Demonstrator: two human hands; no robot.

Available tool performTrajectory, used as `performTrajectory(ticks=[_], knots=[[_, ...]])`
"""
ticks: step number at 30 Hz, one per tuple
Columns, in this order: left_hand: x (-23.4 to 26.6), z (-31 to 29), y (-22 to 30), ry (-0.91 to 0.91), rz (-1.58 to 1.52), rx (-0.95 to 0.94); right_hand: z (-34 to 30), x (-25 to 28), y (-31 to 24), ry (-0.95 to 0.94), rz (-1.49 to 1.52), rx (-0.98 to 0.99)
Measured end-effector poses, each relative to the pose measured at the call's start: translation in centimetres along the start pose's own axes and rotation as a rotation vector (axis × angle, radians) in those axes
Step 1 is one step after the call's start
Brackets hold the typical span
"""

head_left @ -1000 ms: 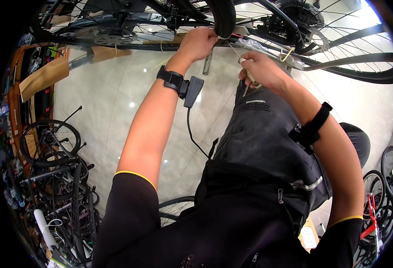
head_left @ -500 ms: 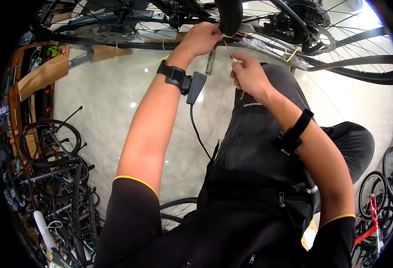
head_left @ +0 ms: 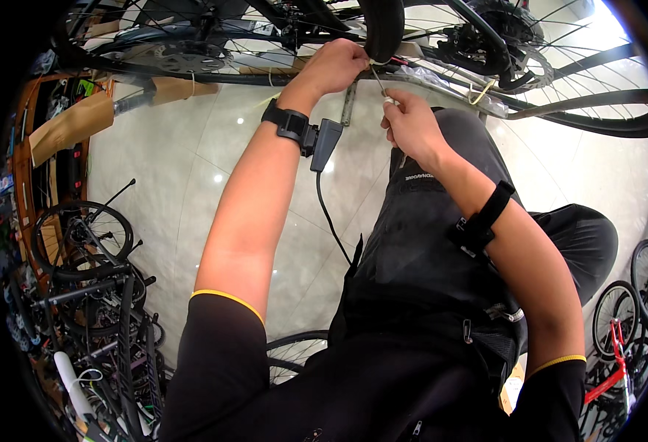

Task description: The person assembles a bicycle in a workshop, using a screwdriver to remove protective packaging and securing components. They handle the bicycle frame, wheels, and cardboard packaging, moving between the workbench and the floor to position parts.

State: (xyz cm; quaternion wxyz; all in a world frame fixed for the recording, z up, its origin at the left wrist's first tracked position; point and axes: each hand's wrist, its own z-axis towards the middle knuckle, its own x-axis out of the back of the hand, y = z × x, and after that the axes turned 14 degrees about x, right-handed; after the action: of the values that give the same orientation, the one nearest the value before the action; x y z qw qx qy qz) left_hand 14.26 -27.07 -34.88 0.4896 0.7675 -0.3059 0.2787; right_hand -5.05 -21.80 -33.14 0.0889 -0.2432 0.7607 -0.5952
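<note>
At the top, my left hand (head_left: 333, 68) is closed, its fingertips pinching at a pale tie (head_left: 375, 62) below the dark tyre (head_left: 383, 33). My right hand (head_left: 412, 125) is closed round the pale handle of a thin screwdriver (head_left: 380, 81). Its slim shaft slants up and left to the tie, beside my left fingertips. Exactly where the tip touches is too small to tell. Behind both hands stand bicycle wheels and frames, with a long rail (head_left: 442, 87) running along their foot. My fingers hide part of the tie.
More pale ties loop round the rail, one yellowish tie (head_left: 480, 92) at the right. Brown cardboard (head_left: 73, 127) wraps a bar at the left. Bicycles (head_left: 88, 236) crowd the left side; a red-framed bicycle (head_left: 615, 361) stands at the right. A black cable (head_left: 325, 206) hangs from my left wrist device.
Both hands stay at the same spot by the tyre. The screwdriver and my right hand have shifted only slightly; my left hand has moved down a touch.
</note>
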Motion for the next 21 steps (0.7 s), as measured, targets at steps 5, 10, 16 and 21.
performTrajectory(ticks=[5, 10, 16, 21], knots=[[-0.1, -0.1, -0.1, 0.019, -0.014, -0.041, 0.0, -0.2, 0.6, 0.012, -0.07, 0.006], [0.0, -0.3, 0.1, 0.028, 0.014, -0.036, 0.5, -0.7, 1.6, 0.085, -0.202, 0.114], [-0.1, -0.6, 0.5, 0.065, 0.049, -0.034, 0.2, -1.1, 1.2, 0.133, -0.216, 0.103], [-0.4, -0.9, 0.7, 0.104, 0.074, -0.021, 0.1, -2.6, 0.5, 0.225, -0.22, 0.096]])
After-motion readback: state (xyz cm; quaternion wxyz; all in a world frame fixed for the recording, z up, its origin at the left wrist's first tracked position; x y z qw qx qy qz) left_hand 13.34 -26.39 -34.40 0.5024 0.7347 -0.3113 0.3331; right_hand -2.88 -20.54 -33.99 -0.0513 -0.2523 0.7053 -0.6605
